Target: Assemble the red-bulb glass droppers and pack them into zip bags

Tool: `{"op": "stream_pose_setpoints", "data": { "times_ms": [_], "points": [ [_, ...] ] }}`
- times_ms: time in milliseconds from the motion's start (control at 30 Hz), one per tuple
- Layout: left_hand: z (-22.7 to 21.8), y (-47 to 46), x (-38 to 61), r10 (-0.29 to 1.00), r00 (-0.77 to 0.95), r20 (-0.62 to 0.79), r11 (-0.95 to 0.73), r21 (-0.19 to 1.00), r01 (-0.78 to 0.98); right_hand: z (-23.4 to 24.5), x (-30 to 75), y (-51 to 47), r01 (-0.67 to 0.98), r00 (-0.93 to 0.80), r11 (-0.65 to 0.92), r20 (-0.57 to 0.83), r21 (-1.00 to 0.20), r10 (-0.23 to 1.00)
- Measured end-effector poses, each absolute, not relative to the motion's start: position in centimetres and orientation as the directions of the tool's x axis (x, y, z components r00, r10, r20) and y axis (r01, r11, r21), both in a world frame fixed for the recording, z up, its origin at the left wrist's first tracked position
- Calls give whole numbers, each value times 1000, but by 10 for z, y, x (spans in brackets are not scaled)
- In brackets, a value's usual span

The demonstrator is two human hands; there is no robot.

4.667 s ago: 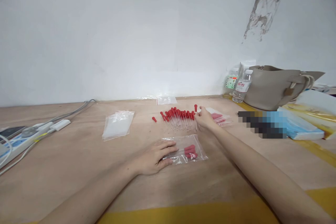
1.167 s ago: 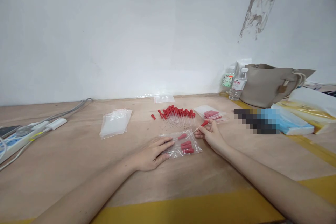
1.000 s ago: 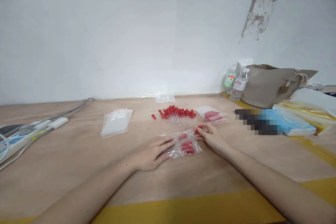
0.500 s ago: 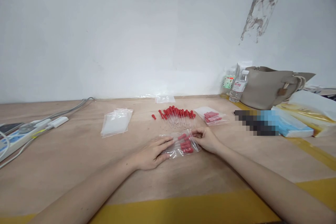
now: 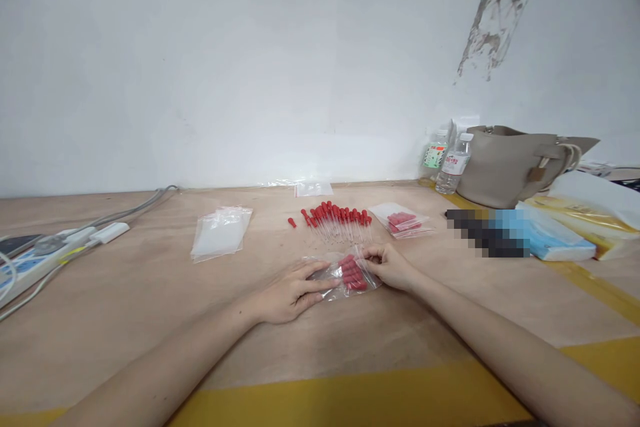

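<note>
A clear zip bag (image 5: 334, 291) lies flat on the table in front of me, with several red-bulbed droppers (image 5: 353, 273) side by side inside it. My left hand (image 5: 290, 292) rests on the bag's left part, fingers stretched out and apart, pressing on the plastic. At the right end, my right hand (image 5: 387, 267) pinches the bag's edge between thumb and fingers. Just beyond the bag lies a row of loose droppers (image 5: 340, 220), bulbs pointing away from me. One single dropper bulb (image 5: 293, 222) sits to the left of that row.
A stack of flat zip bags (image 5: 220, 237) lies to the left. Filled bags (image 5: 404, 221) with red bulbs lie to the right. Farther right are water bottles (image 5: 454, 165), a grey handbag (image 5: 505, 170) and a blue tissue pack (image 5: 560, 237). A power strip (image 5: 40, 263) with cables stands far left.
My left fingers have shifted slightly on the bag, one now reaching farther right. The droppers inside lie closer together in an evener row. My right hand keeps its pinch on the bag.
</note>
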State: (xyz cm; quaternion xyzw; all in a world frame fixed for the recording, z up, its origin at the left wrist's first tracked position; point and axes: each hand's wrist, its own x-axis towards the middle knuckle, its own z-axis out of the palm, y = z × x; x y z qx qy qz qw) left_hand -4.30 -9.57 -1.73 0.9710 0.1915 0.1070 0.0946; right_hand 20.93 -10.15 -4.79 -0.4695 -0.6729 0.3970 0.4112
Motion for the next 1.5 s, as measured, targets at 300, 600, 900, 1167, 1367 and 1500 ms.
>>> {"op": "stream_pose_setpoints", "data": {
  "times_ms": [300, 600, 900, 1167, 1367, 1500],
  "points": [
    [-16, -95, -43, 378, 909, 175, -913, 232, 335, -39, 209, -101, 354, -17, -52, -62, -934, 998],
    [-23, -88, -49, 600, 678, 424, -799, 365, 478, -17, 216, -114, -47, -164, 16, 23, -999, 986],
    [-20, -27, -105, 903, -8, 429, -42, 106, 993, -15, 273, -75, -62, 536, 360, 273, -931, 799],
    [-32, -5, -136, 931, -179, 317, 179, 29, 983, -27, 279, -70, 538, 580, -76, 304, -839, 756],
    [-35, 7, -150, 960, -195, 203, 195, 19, 981, -12, 264, -87, 916, 359, -162, 568, -368, 740],
    [-32, 7, -154, 969, -153, 193, 156, -1, 988, -11, 239, -70, 967, 149, -54, 381, -249, 912]
  ]
}}
